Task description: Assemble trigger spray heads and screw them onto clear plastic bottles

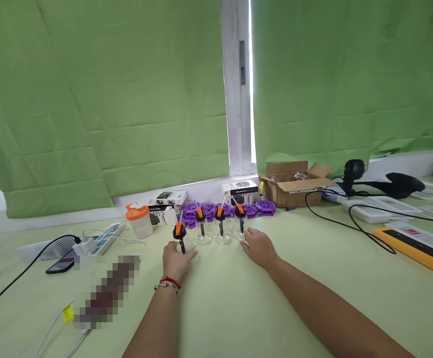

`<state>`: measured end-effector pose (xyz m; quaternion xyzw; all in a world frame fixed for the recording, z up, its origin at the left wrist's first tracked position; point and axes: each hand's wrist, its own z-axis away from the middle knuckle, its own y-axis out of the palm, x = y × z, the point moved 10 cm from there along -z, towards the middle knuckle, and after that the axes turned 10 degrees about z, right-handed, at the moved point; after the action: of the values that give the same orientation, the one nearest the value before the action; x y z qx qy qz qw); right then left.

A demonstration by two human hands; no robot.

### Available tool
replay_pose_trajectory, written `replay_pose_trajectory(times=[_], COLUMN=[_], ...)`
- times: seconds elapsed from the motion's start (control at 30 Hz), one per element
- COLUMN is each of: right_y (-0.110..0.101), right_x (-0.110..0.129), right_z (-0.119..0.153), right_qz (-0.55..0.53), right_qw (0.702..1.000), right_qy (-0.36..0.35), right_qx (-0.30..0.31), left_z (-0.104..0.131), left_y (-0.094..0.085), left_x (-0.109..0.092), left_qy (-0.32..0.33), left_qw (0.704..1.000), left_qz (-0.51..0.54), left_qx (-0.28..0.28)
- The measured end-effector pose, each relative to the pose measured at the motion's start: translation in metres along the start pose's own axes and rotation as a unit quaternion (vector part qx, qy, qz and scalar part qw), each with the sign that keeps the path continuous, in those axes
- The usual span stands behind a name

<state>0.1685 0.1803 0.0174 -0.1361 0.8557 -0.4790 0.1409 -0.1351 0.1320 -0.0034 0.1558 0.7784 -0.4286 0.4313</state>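
Note:
Several clear jars with black-and-orange lids and a dark tube inside stand upright on the table. My left hand [176, 261] is wrapped round the lower part of the leftmost jar [179, 231], which sits a little nearer to me than the others. Two more jars, one left of centre [201, 226] and one in the middle [221, 226], are side by side and untouched. At the right end of the row, my right hand [260, 247] closes on the side of the rightmost jar [240, 214], its fingers partly hidden behind it.
Purple spool-like parts [265, 207] and small printed boxes [163, 215] line the wall. An orange-lidded cup [139, 221], power strip [106, 239] and phone [61, 262] lie left. An open cardboard box [294, 191], black cables [373, 233] and an orange-edged case [417, 251] are right.

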Motion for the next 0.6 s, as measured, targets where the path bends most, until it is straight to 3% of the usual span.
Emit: replay_pose_trajectory(times=[0.2, 0.4, 0.6], right_y=[0.022, 0.051, 0.045], right_x=[-0.048, -0.047, -0.052], right_z=[0.001, -0.008, -0.004], right_qz=[-0.11, -0.146, -0.115], right_qw=[0.977, 0.969, 0.965], right_qy=[0.184, 0.164, 0.197], right_qx=[0.012, 0.11, 0.127], left_z=[0.004, 0.006, 0.013], left_y=[0.013, 0.013, 0.006], left_x=[-0.003, -0.008, -0.018], left_qy=[-0.006, 0.003, 0.003], left_qw=[0.997, 0.997, 0.997], left_qz=[0.054, 0.046, 0.056], left_qx=[0.053, 0.064, 0.049])
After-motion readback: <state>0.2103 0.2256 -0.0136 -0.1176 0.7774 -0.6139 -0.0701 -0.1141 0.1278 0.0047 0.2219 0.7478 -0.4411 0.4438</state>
